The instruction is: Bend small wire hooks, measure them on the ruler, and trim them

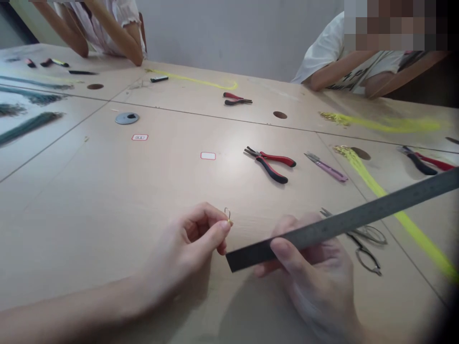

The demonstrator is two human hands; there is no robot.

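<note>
Between the thumb and index finger of my left hand (201, 239) is a small fish hook (227, 213), its curved metal bend upward and a bit of yellow at its lower end. My right hand (308, 267) grips a long metal ruler (337, 229), the thumb on its face and the fingers behind. The ruler slants up to the right, and its lower left end lies just below and beside my left fingertips. Partly hidden behind the ruler and right hand is a pair of dark scissors (366, 255) on the table.
Red-and-black pliers (272, 165) and pink thread snips (326, 167) lie ahead. A bundle of yellow lines (373, 177) with hooks runs along the right. Labels (208, 155), a grey disc (125, 118) and green bundles (32, 126) are further left. Two people lean on the far edge.
</note>
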